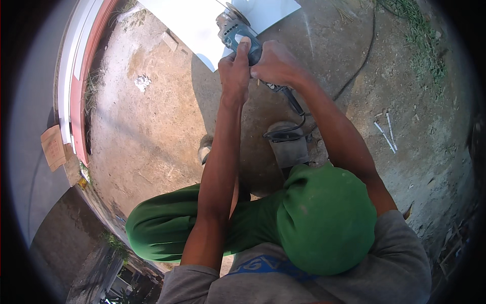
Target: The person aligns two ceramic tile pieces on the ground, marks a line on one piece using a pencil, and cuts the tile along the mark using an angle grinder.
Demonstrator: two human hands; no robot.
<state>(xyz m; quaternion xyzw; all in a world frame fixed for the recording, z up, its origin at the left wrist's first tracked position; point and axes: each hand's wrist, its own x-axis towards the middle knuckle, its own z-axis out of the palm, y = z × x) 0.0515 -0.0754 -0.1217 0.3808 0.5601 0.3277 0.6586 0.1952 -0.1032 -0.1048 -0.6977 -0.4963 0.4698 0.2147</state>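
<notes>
A teal angle grinder (234, 33) is held out in front of me at the top of the head view, its thin round disc (238, 14) at the far end. My left hand (234, 76) is closed round the left side of its body, thumb stretched along the top. My right hand (276, 64) grips the rear part from the right, fingers wrapped. Beneath the grinder lies a flat white panel (185, 24), cut off by the picture's top edge. Whether the disc touches the panel, or spins, I cannot tell.
The black power cord (296, 104) loops near my foot and runs up the right side. Two thin white strips (386, 134) lie on the dirt ground at right. Grass (422, 50) grows beyond. A red-and-white edge (81, 86) and a brown cardboard piece (53, 147) are at left.
</notes>
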